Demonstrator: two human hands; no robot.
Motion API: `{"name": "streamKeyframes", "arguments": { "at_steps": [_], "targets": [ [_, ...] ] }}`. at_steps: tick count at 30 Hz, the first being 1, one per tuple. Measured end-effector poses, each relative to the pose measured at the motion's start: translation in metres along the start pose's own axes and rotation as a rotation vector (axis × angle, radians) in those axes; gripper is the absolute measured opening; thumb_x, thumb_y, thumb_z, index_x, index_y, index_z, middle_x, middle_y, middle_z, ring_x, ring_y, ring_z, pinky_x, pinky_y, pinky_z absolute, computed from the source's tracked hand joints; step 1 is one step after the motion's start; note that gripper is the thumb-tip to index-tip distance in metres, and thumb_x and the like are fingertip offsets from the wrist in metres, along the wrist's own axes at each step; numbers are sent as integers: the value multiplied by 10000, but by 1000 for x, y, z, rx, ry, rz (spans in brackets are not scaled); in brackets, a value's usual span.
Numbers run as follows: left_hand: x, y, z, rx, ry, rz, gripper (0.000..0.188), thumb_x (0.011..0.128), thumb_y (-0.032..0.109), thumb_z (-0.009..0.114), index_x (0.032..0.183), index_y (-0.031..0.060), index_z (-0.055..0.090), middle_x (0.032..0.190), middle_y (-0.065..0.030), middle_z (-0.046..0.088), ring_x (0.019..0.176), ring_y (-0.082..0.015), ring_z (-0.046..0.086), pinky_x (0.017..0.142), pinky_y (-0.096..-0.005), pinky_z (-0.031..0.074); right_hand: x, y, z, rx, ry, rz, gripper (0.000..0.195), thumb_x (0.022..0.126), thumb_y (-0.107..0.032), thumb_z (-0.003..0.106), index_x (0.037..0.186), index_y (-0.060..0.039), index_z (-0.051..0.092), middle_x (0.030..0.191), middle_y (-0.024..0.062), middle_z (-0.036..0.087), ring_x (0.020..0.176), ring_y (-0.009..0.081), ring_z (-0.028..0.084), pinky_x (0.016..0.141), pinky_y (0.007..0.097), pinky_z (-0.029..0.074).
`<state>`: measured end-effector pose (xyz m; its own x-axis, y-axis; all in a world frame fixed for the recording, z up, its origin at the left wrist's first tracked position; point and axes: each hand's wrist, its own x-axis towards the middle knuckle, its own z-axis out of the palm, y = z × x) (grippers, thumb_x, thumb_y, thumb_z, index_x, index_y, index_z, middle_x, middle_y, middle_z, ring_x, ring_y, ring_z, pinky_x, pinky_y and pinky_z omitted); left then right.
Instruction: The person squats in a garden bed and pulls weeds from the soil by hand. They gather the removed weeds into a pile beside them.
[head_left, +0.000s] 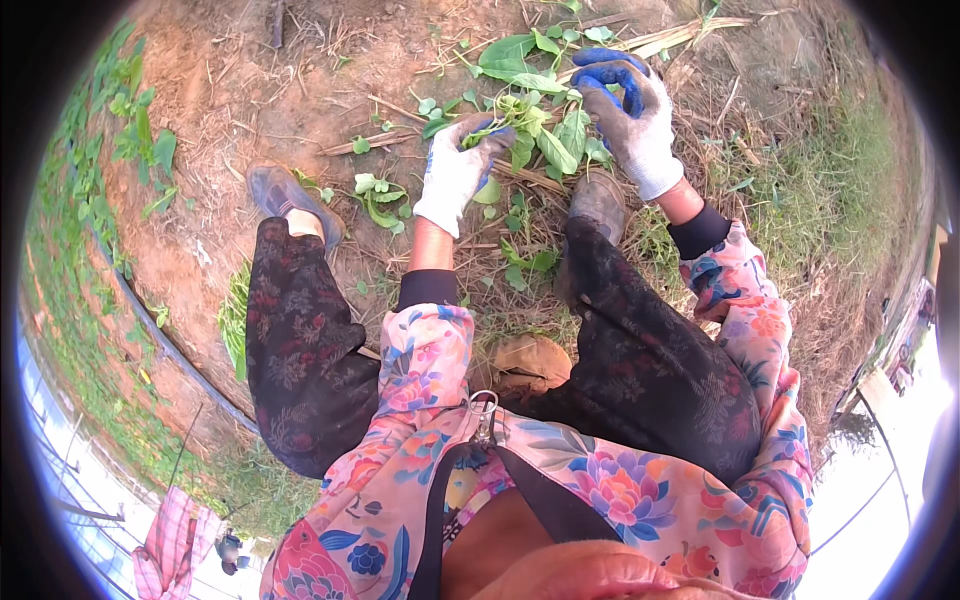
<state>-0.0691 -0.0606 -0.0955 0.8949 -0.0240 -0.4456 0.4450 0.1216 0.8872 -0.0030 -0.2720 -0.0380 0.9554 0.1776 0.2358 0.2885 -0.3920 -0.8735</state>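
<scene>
My left hand (461, 161), in a white knit glove with a dirty coated palm, grips a small bunch of leafy green stems (517, 112). To its right is my right hand (630, 112), in a matching glove with blue-coated fingers. Its fingers are bent, with a gap between them. Whether a leaf is pinched at their tips cannot be told. Broad green leaves (510, 56) lie on the ground just beyond both hands. Below the bunch, more loose leaves (556, 152) hang or lie; which of them belong to it is unclear.
A small leafy plant (381, 199) lies between my left shoe (289, 195) and left hand. My right shoe (598, 202) stands below the right hand. Dry stalks (375, 142) litter the soil. A dark hose or pipe (161, 330) curves along the left, beside a green plant row (90, 202).
</scene>
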Motion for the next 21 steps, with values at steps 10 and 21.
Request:
{"name": "streamKeyframes", "arguments": {
  "at_steps": [10, 21],
  "targets": [
    [-5, -11, -6, -464, -62, 13, 553, 796, 202, 729, 1187, -59, 439, 952, -158, 658, 682, -122, 578, 592, -235, 453, -2, 13, -4, -337, -208, -324, 442, 771, -151, 661, 1204, -188, 581, 1218, 68, 549, 1088, 305, 517, 930, 419, 415],
    [-6, -2, -6, -297, -38, -40, 558, 777, 182, 718, 1226, -34, 465, 923, -116, 671, 619, -68, 530, 546, -201, 424, 2, 20, 0, -514, -172, -451, 227, 685, -98, 698, 898, -142, 633, 1203, -16, 556, 1128, 259, 481, 990, 448, 352]
  ]
}}
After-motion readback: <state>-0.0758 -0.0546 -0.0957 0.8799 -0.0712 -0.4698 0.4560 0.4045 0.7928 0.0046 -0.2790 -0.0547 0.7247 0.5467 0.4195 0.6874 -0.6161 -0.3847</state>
